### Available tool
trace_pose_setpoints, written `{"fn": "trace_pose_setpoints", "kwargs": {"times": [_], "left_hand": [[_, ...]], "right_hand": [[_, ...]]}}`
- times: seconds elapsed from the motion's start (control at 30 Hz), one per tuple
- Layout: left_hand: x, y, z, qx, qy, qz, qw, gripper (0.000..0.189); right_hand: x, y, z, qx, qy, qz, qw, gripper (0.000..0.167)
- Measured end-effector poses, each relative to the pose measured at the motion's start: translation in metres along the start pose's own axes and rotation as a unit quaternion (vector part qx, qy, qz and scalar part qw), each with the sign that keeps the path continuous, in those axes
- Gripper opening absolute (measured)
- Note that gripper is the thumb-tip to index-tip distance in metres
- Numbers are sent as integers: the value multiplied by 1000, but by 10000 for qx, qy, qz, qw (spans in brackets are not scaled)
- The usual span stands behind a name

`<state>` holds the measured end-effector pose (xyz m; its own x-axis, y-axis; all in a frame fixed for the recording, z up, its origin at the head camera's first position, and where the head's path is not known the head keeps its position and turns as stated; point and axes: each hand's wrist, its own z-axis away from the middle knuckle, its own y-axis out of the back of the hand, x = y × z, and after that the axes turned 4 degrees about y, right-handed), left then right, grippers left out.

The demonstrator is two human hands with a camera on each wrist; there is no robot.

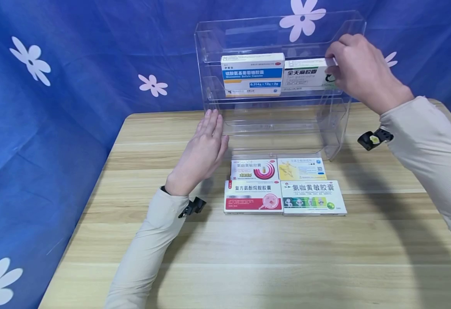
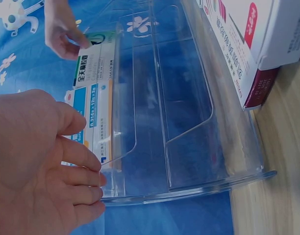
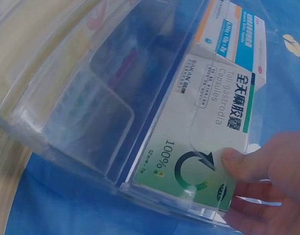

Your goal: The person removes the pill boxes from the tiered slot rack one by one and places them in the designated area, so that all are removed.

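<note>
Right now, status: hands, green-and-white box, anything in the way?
Right hand pinches green-and-white box. Left hand at clear rack's left side. Box in rack, beside blue-striped box. No obstruction visible.

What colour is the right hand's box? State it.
White and green box, clearest in right wrist view.

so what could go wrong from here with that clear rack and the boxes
The right-hand grip pinches the green-and-white box near one end, so it might twist or snag on the clear rack's front wall. The blue-and-white box sits right beside it and could get nudged. If the rack slides forward, it may shove the flat-lying boxes in front.
</note>
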<state>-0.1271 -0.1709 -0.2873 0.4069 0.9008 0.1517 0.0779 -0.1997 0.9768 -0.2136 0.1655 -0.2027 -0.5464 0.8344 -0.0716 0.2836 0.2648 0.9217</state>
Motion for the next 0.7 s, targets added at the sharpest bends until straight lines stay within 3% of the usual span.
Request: {"fn": "trace_pose_setpoints", "kwargs": {"times": [0.53,0.7], "left_hand": [[0,0,-1,-65,38,30,10000,59],[-1,-1,-1,-59,45,35,10000,59]], "right_hand": [[-10,20,-3,-37,-262,5,9996,28],[-13,26,-1,-107,-254,-151,9995,39]]}}
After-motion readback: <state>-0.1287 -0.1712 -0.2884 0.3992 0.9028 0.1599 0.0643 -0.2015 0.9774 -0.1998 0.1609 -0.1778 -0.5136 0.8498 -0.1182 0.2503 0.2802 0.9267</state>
